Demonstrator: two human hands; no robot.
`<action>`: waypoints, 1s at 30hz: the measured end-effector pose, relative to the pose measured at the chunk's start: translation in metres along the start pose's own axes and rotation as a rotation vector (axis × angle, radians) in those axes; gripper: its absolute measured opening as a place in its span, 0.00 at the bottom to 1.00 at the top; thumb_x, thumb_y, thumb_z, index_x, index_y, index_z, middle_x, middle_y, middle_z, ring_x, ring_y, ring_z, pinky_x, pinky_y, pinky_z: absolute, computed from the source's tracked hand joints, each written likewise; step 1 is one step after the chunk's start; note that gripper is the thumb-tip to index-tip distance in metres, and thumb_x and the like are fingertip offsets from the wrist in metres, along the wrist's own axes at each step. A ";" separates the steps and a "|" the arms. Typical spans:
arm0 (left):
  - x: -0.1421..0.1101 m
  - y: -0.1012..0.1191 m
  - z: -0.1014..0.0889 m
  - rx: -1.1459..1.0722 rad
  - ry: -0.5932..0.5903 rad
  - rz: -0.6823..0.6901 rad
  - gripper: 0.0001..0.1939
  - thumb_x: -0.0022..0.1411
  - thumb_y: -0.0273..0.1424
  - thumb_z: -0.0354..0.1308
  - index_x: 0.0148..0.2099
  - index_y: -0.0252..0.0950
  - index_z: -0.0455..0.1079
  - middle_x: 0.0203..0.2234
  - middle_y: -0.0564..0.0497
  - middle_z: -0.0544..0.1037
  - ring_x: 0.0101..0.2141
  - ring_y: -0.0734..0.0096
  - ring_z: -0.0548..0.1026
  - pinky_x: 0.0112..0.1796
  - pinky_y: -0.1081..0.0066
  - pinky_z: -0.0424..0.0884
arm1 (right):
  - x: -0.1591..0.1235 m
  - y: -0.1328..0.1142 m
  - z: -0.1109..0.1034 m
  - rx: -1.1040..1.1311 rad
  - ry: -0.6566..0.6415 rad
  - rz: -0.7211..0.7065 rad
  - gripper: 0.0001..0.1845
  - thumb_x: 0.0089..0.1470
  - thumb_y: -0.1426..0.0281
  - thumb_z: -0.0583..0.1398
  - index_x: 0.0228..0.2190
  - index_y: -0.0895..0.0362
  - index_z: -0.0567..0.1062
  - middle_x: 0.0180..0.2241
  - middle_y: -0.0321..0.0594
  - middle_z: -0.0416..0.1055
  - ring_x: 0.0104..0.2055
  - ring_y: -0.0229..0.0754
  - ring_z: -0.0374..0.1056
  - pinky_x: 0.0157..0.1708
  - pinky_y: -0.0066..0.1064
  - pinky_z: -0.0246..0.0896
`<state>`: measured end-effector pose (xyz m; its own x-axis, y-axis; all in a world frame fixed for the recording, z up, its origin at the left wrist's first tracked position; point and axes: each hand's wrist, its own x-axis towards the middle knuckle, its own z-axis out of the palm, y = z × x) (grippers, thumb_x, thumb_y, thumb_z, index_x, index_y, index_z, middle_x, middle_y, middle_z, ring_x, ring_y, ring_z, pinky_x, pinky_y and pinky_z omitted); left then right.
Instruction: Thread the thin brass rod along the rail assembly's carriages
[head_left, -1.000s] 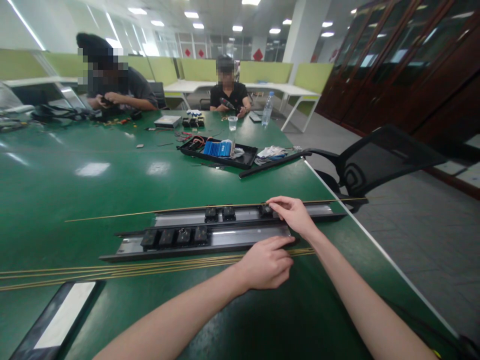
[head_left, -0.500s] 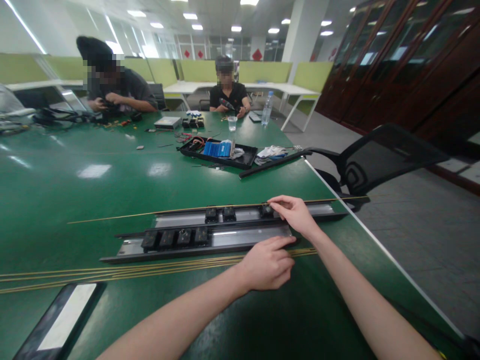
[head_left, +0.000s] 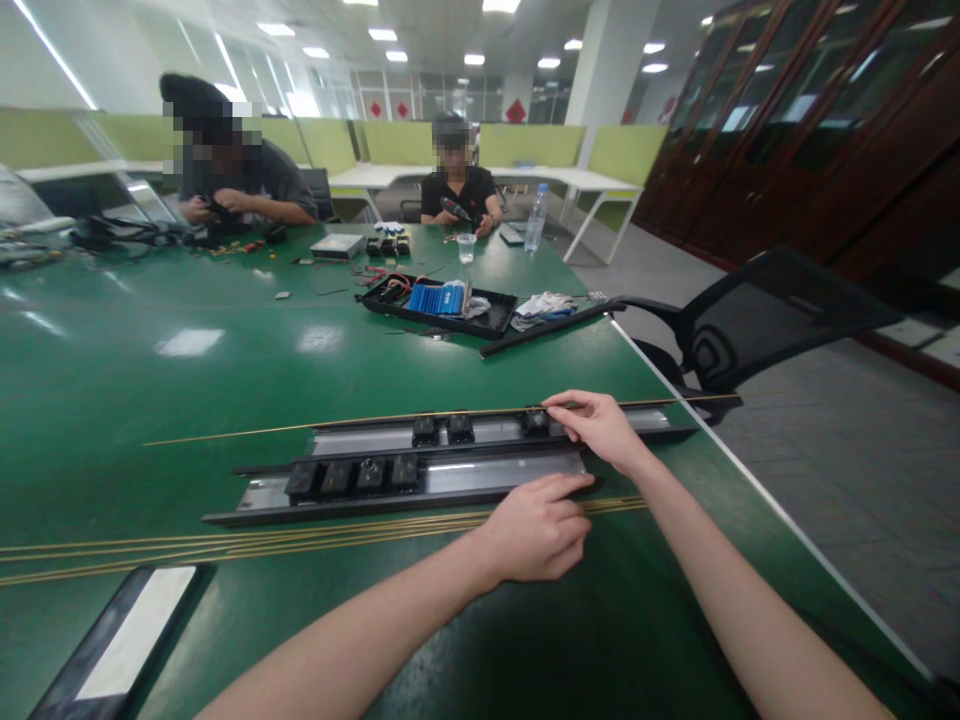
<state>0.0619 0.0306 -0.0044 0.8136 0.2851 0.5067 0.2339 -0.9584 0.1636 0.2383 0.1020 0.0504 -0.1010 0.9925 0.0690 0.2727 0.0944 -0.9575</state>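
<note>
My right hand (head_left: pixel 596 430) is closed in a pinch on a long thin brass-coloured rod (head_left: pixel 345 420), beside a black block (head_left: pixel 535 422). The rod lies along the back side of the far channel (head_left: pixel 495 430), which holds more black blocks (head_left: pixel 425 430). Nearer to me, a second dark-edged channel (head_left: pixel 487 474) carries several black blocks (head_left: pixel 370 474) in its left half. My left hand (head_left: pixel 536 528) has its fingers curled at this channel's right end, with the index finger along the edge; its thumb is hidden.
Several loose rods (head_left: pixel 300 537) lie in front of the near channel. A phone-like dark slab (head_left: pixel 112 640) is at the lower left. Behind stand a black tray (head_left: pixel 487 318), gloves (head_left: pixel 546 308), a cup (head_left: pixel 466 248) and a bottle (head_left: pixel 536 218). Two people (head_left: pixel 457 190) sit across the table; an office chair (head_left: pixel 780 320) is right.
My right hand and the rod have shifted very slightly to the right, along with a small shift of the whole view. My left hand keeps its place at the near channel.
</note>
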 end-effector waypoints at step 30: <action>-0.001 0.000 0.000 -0.004 0.000 0.005 0.12 0.68 0.29 0.52 0.40 0.34 0.76 0.37 0.45 0.83 0.65 0.58 0.65 0.64 0.59 0.62 | 0.001 0.002 -0.017 -0.060 0.009 0.010 0.25 0.46 0.52 0.69 0.36 0.60 0.82 0.15 0.31 0.64 0.18 0.33 0.56 0.20 0.28 0.50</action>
<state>0.0612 0.0307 -0.0049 0.8145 0.2804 0.5079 0.2280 -0.9597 0.1643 0.2554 0.1043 0.0532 -0.0895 0.9940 0.0628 0.3305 0.0891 -0.9396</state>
